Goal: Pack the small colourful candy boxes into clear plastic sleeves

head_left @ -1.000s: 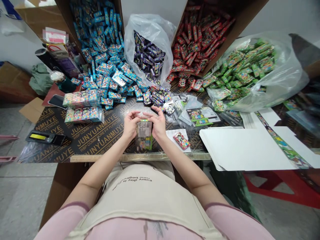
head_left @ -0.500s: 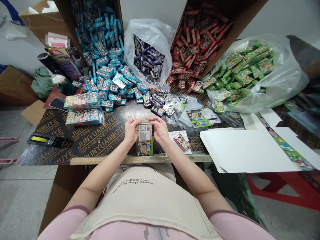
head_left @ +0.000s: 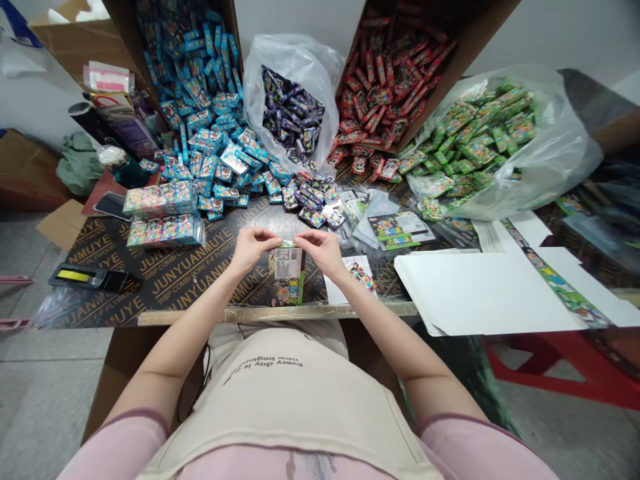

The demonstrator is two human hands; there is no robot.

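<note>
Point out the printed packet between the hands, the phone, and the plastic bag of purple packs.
Printed packet (head_left: pixel 287 268), head view: middle of its front face.
Phone (head_left: pixel 112 205), head view: its dark screen.
Plastic bag (head_left: pixel 296 51), head view: the translucent wall above the purple packs (head_left: pixel 291 110).

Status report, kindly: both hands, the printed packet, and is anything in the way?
Left hand, right hand: both pinching top edge of printed packet. Nothing seen blocking it. Red pack nearby, partly behind right forearm.

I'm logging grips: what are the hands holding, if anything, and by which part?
The left hand and right hand appear to pinch the printed packet at its far edge.
</note>
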